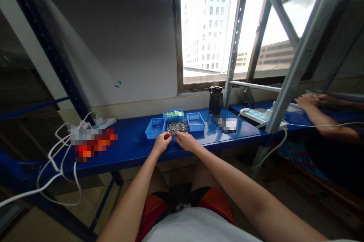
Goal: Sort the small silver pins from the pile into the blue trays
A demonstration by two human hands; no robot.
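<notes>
A heap of small metal pieces, which look like screws (178, 126), lies on the blue table between small blue trays. My left hand (163, 142) is at the heap's near left edge, its fingers curled into a pinch. Close beside it, my right hand (185, 141) is at the near side of the heap, with thumb and fingers drawn together. Whatever either hand pinches is too small to make out. The left blue tray (155, 128) has a few thin pieces in it. To the right stands another blue tray (195, 122).
Behind the heap, a blue tray (173, 114) holds green-and-clear packaging. A black bottle (215, 100) stands at the back right. Power strips (257, 116) and white cables (58, 158) lie at both sides. A metal post (295, 60) separates off a co-worker's arms (321, 115).
</notes>
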